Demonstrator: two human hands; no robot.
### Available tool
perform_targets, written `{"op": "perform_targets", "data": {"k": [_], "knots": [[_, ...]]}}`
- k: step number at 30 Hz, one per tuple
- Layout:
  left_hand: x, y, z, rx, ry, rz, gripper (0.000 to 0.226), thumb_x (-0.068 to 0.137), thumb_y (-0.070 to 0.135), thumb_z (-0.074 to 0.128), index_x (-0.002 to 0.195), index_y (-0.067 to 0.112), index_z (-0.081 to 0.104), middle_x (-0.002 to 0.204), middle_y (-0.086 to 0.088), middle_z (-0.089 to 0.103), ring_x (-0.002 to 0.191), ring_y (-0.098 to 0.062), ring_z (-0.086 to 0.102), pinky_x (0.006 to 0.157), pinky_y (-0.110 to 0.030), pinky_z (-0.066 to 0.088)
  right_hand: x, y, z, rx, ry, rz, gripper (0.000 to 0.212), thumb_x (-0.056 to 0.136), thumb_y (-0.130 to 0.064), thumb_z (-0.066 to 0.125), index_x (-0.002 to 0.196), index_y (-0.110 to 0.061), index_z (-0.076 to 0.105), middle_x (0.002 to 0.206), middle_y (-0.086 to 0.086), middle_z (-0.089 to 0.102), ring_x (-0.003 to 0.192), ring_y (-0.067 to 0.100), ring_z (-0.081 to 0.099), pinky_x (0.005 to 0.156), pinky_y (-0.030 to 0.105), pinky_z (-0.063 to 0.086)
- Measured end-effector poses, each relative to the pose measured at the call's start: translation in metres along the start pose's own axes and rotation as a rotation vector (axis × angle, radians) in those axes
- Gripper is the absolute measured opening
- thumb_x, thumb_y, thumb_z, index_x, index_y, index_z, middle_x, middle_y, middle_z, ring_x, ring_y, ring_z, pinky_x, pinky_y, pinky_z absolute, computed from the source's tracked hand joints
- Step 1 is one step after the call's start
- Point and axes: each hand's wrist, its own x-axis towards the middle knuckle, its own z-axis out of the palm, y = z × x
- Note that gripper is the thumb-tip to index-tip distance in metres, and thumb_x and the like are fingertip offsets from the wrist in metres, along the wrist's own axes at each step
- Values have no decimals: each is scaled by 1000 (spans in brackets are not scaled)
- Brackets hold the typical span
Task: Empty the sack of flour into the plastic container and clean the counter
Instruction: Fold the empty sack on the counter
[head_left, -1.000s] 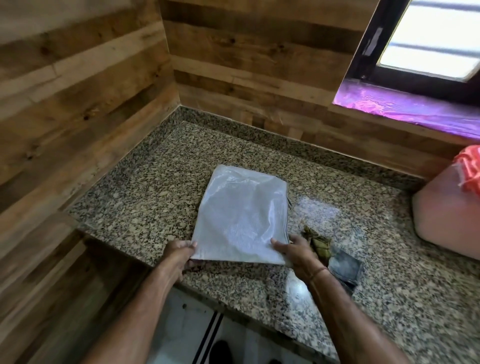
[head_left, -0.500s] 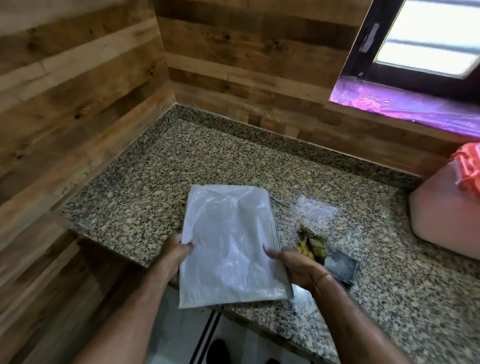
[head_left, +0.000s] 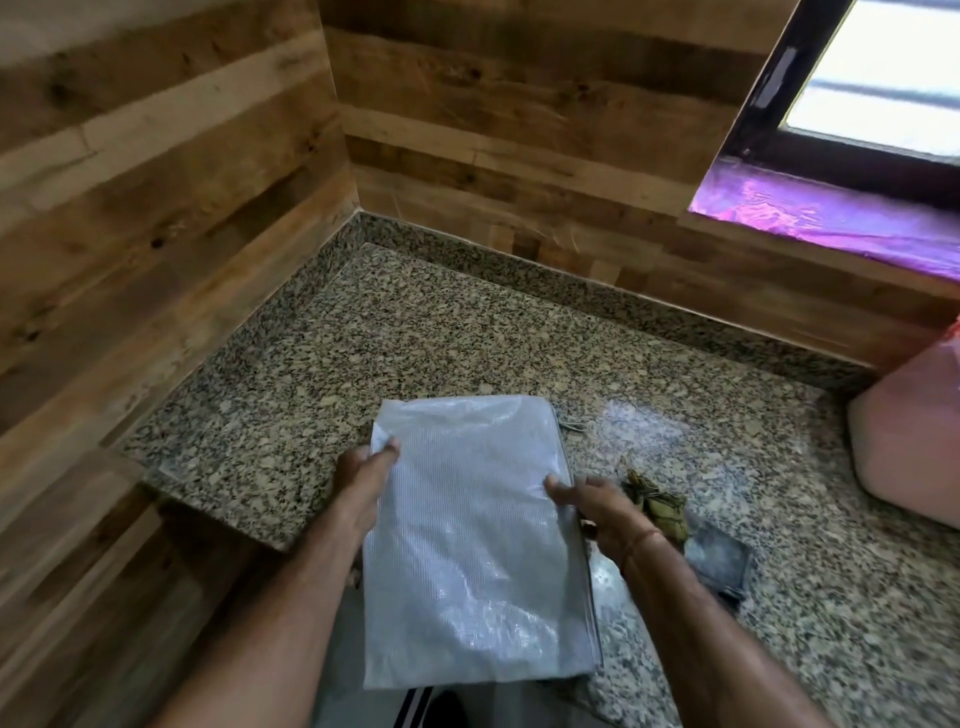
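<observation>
Your left hand (head_left: 366, 480) and right hand (head_left: 597, 506) each pinch a long side of the flat, folded white sack (head_left: 475, 545), thumbs on top and the other fingers hidden beneath it. The sack's far end is over the granite worktop (head_left: 415, 343), while its near end juts past the worktop's front edge. Right of the sack, a bundle of dried leaves (head_left: 657, 506) and a small grey cloth (head_left: 719, 558) lie on the worktop, and well beyond them stands the pink plastic container (head_left: 906, 436).
</observation>
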Motion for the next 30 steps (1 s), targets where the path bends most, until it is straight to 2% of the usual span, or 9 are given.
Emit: {"op": "perform_targets", "data": {"k": [3,8,11,15,17,20,24,26,30], "knots": [[2,7,1,-51,31,-57,59,93,65,55,94,6,65,87,-8,58,78,-24,55,69,-39,47,4,-7,-2,23,41,-105,47,95,-15,71,56,-15,45,45,-6,51,48,17,50,43,21,42],[35,2,-7,-121,-238,-150,116,47,106,45,118,20,72,117,-19,73,109,-36,71,96,-60,54,4,-6,-11,-227,-133,0,22,94,-32,73,98,-11,67,91,6,68,82,20,63,69,30,49],[25,18,-7,-165,-287,-125,82,76,83,59,130,22,66,135,-14,65,119,-34,65,103,-60,51,5,-5,-13,-191,-148,44,16,92,-26,75,96,-13,67,90,5,69,82,18,64,71,32,53],[16,26,6,-106,-231,-127,27,98,40,63,100,16,73,109,-10,72,81,-23,67,62,-31,51,10,-15,-5,76,-83,112,32,96,-39,67,85,-11,58,68,6,53,56,18,52,51,29,54],[17,28,9,-98,-274,-169,33,97,47,62,97,16,73,102,-7,73,77,-23,67,61,-31,51,13,-18,-4,114,-69,113,32,96,-35,68,83,-9,56,68,8,53,53,18,52,49,30,58],[24,32,8,-146,-354,-195,55,93,61,58,117,13,71,114,-15,74,101,-34,70,76,-42,57,17,-10,-11,-9,-169,116,27,95,-28,71,86,-8,55,76,9,58,58,18,61,55,30,58],[25,40,11,-75,-374,-223,38,93,43,68,108,8,72,106,-17,75,87,-32,73,74,-43,57,22,-5,-17,76,-165,108,30,91,-18,75,109,5,65,94,14,68,64,17,67,54,31,60],[29,41,13,-77,-362,-246,34,93,37,69,105,6,71,89,-14,76,74,-29,74,69,-41,56,23,-10,-17,189,-140,78,28,91,-23,74,99,2,66,85,11,69,61,16,67,52,31,61],[27,40,14,-111,-340,-218,45,88,42,75,115,6,74,99,-15,79,89,-32,76,72,-41,60,30,-24,-10,342,-31,69,53,88,-49,73,115,-4,69,108,13,72,89,27,72,53,35,61]]}}
